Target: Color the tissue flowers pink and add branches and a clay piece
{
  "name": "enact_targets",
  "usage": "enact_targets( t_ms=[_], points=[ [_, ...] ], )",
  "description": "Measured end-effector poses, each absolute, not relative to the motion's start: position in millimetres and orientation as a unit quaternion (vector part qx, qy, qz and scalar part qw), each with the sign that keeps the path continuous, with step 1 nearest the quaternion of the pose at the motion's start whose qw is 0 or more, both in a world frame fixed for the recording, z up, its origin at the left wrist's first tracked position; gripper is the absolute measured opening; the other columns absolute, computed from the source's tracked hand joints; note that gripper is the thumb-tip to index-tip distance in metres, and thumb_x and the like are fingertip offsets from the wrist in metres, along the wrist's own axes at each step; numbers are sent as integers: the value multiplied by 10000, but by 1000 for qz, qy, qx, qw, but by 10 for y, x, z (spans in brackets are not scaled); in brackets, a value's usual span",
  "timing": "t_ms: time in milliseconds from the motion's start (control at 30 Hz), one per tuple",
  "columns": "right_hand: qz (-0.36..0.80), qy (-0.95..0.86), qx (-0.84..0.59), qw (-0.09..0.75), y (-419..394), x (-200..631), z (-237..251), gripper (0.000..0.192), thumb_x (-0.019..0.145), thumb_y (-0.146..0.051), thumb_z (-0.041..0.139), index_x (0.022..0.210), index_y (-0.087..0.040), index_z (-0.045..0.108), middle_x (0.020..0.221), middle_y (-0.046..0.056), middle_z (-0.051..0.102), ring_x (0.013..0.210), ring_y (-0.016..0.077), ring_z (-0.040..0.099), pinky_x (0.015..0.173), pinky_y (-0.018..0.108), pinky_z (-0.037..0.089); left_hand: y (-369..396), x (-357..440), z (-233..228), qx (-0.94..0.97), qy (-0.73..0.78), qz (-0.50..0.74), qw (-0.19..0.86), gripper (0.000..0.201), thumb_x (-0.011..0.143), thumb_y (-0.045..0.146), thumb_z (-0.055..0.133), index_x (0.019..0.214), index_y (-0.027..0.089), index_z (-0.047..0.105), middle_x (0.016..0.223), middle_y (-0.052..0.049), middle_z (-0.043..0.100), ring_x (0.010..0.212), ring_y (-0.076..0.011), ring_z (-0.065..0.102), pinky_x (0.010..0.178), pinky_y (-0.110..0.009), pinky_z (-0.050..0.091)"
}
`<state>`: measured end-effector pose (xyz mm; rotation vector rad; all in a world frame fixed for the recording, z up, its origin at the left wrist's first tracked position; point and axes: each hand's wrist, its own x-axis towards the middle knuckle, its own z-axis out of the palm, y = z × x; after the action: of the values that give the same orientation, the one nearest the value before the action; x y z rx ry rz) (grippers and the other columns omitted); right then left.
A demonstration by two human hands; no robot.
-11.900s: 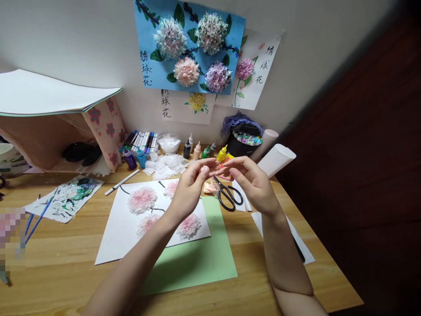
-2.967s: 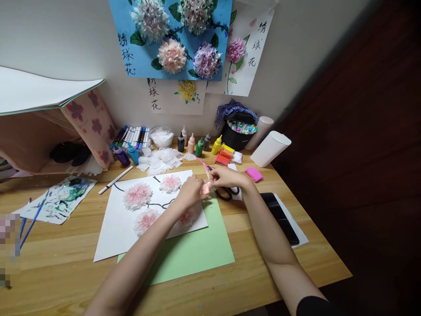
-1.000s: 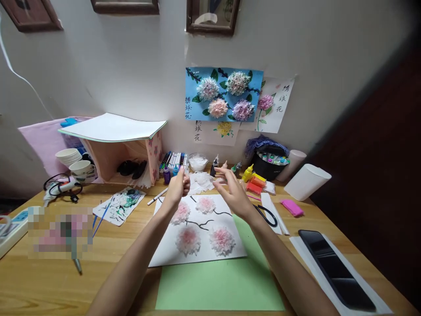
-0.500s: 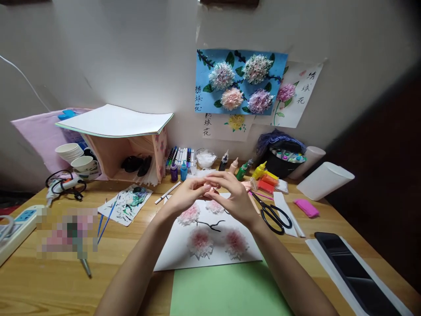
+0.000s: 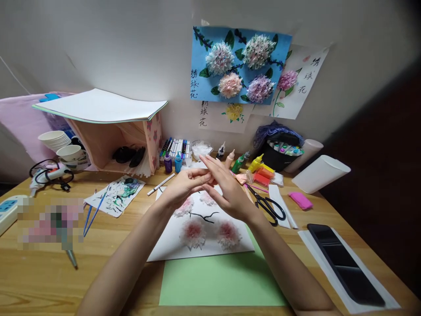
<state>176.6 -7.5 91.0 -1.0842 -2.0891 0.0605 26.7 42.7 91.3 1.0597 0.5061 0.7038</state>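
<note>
near edge: green paper sheet [image 5: 223, 281] flat on counter [image 5: 42, 281] | above: white sheet with pink tissue flowers [image 5: 197, 230] | left hand [image 5: 182, 186] and right hand [image 5: 226, 193] now pressed together over it, fingers loosely curled, raised and apart a second ago; contents between them hidden | right: scissors [image 5: 268, 208] untouched | far edge: paint bottles [image 5: 237, 164]

There is only one view, from a camera on the person's head, looking forward and down across the wooden desk [image 5: 98, 245] toward the wall, with the white sheet of paper flowers [image 5: 200, 237] as the centre of what it takes in. It sits close: both forearms run in from the bottom edge and the left hand [image 5: 182, 186] and right hand [image 5: 226, 193] meet just above that sheet, while the blue flower poster [image 5: 240, 66] hangs on the wall behind it. The phone [image 5: 345, 263] lies well to the right of the sheet and the power strip [image 5: 8, 210] far to its left, both at the frame's edges.
</note>
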Motion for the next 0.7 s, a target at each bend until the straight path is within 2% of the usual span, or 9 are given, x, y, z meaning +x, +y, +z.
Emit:
enact_targets(
  t_ms=[67, 167, 267, 333, 400, 467, 567, 633, 700],
  points=[
    [19, -834, -420, 357, -37, 1753, 867, 571, 951, -274, 381, 1478, -236, 166, 1490, 85, 346, 1385, 207, 304, 1144, 511, 238, 387, 262, 945, 498, 237, 314, 773, 292, 641, 276, 783, 860, 108, 688, 862, -90, 705, 909, -213, 637, 865, -329, 463],
    [-20, -834, -415, 364, -9, 1720, 810, 540, 954, -139, 248, 1474, -261, 175, 1465, 60, 396, 1378, 183, 318, 1148, 524, 224, 367, 215, 1026, 444, 199, 287, 825, 304, 757, 379, 668, 871, 97, 668, 918, -128, 701, 968, -245, 625, 921, -388, 441],
    [-44, -833, -383, 396, -49, 1668, 792, 570, 932, -82, 218, 1472, -262, 190, 1466, 52, 393, 1381, 185, 312, 1138, 499, 275, 368, 188, 1100, 391, 148, 272, 867, 611, 850, 608, 399, 973, 64, 648, 1028, -189, 675, 1106, -290, 567, 984, -438, 392],
    [-25, -818, -361, 446, -108, 1656, 811, 542, 942, -108, 239, 1458, -275, 236, 1429, 50, 446, 1329, 192, 402, 1093, 457, 370, 366, 190, 1130, 381, 129, 262, 877, 777, 849, 688, 244, 1038, 39, 630, 1090, -215, 653, 1170, -309, 526, 1012, -449, 363],
    [10, -766, -385, 515, -175, 1694, 858, 465, 961, -170, 270, 1403, -288, 353, 1296, 52, 568, 1186, 199, 548, 982, 414, 486, 370, 193, 1144, 375, 132, 251, 883, 824, 850, 698, 187, 1107, 34, 602, 1143, -216, 635, 1196, -306, 511, 1035, -439, 341],
    [51, -697, -436, 566, -231, 1778, 924, 378, 976, -259, 291, 1292, -282, 497, 1058, 54, 668, 937, 194, 659, 808, 376, 568, 382, 197, 1140, 368, 146, 253, 883, 805, 866, 675, 180, 1178, 39, 564, 1193, -207, 614, 1212, -293, 504, 1054, -425, 324],
    [112, -664, -470, 570, -271, 1886, 1002, 365, 977, -361, 297, 1221, -266, 551, 817, 37, 674, 638, 163, 654, 598, 332, 579, 382, 246, 1095, 365, 167, 269, 875, 749, 894, 623, 190, 1246, 48, 515, 1257, -202, 577, 1234, -281, 488, 1064, -409, 323],
    [117, -682, -472, 547, -267, 1860, 1002, 388, 973, -365, 306, 1314, -273, 466, 924, 51, 681, 700, 173, 668, 643, 346, 587, 339, 331, 1029, 373, 182, 269, 869, 739, 892, 620, 206, 1247, 51, 518, 1260, -202, 573, 1235, -293, 484, 1048, -409, 352],
    [86, -732, -461, 495, -248, 1733, 954, 426, 974, -330, 292, 1391, -289, 367, 1177, 71, 620, 964, 208, 649, 840, 399, 560, 253, 455, 940, 395, 204, 287, 848, 707, 885, 618, 241, 1247, 84, 530, 1243, -186, 586, 1244, -309, 471, 1027, -422, 382]
  ],
)
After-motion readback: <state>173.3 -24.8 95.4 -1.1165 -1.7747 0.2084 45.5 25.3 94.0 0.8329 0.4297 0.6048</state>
